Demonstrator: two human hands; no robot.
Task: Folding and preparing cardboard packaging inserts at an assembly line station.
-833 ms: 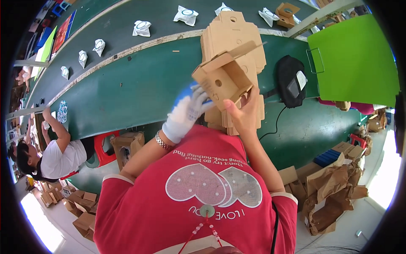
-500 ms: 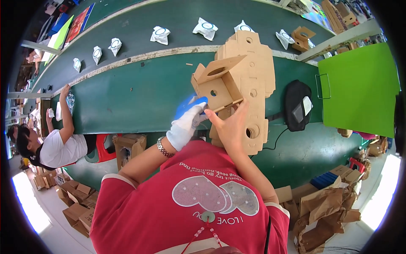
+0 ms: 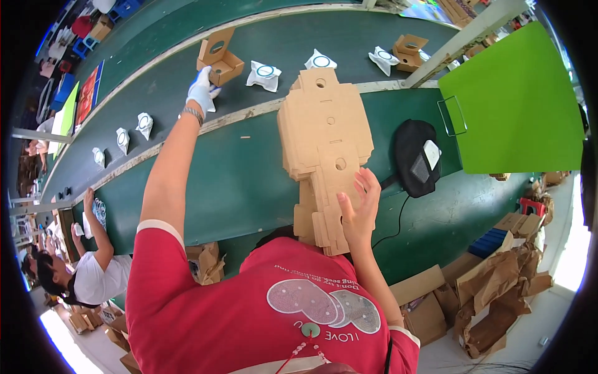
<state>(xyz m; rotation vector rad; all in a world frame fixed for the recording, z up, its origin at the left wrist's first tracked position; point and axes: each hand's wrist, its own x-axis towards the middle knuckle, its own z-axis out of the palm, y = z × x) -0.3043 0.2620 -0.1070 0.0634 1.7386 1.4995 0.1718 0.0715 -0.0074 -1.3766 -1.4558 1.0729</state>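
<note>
My left hand (image 3: 202, 92), in a white and blue glove, reaches out over the conveyor belt (image 3: 280, 37) and grips a small brown cardboard box (image 3: 225, 70) by its near side. The box's lid stands up and has a round hole. Part of a white bag shows beneath this hand. My bare right hand (image 3: 361, 206) hovers at the near part of a stack of flat cardboard box blanks (image 3: 327, 140), fingers apart and holding nothing. Whether it touches the stack I cannot tell.
White bags with blue rings, one of them a white bag (image 3: 263, 76), lie along the belt. Another open box (image 3: 409, 53) sits at the far right. A black pouch (image 3: 418, 159) and a green board (image 3: 514, 106) are right of the stack. A co-worker (image 3: 93, 271) sits at left.
My left hand has carried the folded box from in front of me to the belt at the far left. The right hand has let go of the box and come down beside the stack.
</note>
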